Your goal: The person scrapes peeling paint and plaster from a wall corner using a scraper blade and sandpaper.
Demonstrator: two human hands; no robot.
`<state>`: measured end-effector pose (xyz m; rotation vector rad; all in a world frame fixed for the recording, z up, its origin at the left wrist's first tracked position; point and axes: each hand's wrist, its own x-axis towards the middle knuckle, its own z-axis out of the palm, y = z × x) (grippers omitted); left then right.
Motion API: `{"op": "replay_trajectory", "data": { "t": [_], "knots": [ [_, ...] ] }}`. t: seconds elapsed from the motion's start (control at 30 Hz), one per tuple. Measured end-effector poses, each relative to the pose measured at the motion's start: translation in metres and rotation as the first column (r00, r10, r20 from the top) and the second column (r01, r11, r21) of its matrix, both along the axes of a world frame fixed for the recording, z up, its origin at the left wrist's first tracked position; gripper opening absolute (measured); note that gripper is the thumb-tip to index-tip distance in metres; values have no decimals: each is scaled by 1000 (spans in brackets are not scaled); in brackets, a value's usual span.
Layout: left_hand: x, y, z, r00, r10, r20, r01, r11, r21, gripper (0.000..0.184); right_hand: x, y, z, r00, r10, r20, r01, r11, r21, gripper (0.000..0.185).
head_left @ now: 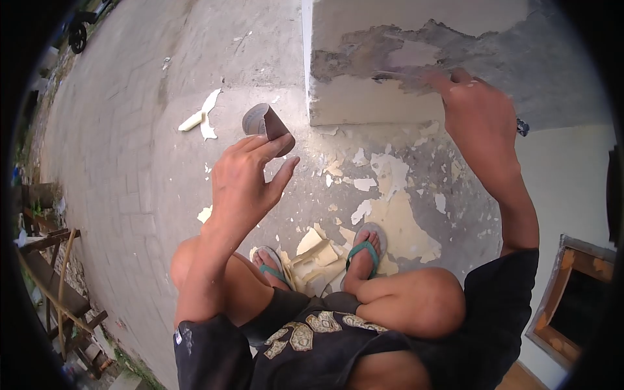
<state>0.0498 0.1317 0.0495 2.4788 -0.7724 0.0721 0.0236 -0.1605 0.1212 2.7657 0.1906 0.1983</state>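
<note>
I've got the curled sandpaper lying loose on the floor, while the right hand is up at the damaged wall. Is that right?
Not quite: the curled sandpaper isn't loose on the floor; the left hand holds it, as the head view shows. The right hand is indeed up at the damaged wall.

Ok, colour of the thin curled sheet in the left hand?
Thin curled sheet: brown on one face, grey on the other; head view.
</note>
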Motion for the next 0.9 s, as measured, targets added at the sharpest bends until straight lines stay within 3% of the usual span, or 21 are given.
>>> {"op": "replay_trajectory", "data": {
  "t": [0.07,0.17,0.27,0.37,0.47,0.57,0.67,0.73,0.77,0.87,0.9],
  "knots": [
    [0,-4,0,1000,-23,3,23,1000,-6,29,7,-9,-25,994,52,-101,-67,987,-145,42],
    [3,-1,-4,999,-20,32,21,999,-26,29,3,-7,-14,1000,-23,11,23,999,40,42],
    [3,-1,-5,1000,-17,20,18,1000,-21,30,-6,3,-6,994,-93,52,87,991,101,41],
    [5,-4,-7,998,-61,21,62,998,-29,31,6,-7,-42,996,8,-90,-16,996,-93,37],
    [4,-1,-10,998,-58,20,58,998,-1,34,-5,10,-6,996,-54,66,45,991,128,29],
    [6,-5,-3,999,-25,-46,26,999,20,38,-11,7,-7,999,-2,40,-7,978,207,20],
    [8,-7,-7,998,-59,2,59,998,-2,42,-17,24,-33,918,222,-328,-86,920,383,13],
    [3,-11,-9,983,-143,115,137,989,59,45,-21,44,-52,866,317,-387,-93,862,499,14],
    [1,-11,-12,977,-207,59,206,978,26,32,-22,51,-59,846,335,-415,-66,839,541,14],
    [-4,-9,-23,953,-301,-20,301,953,17,17,-26,53,-84,829,473,-300,-167,720,674,19],
    [-5,-9,-19,960,-263,-93,263,965,-9,7,-29,53,-88,827,469,-311,-138,705,696,26]
  ]
}}
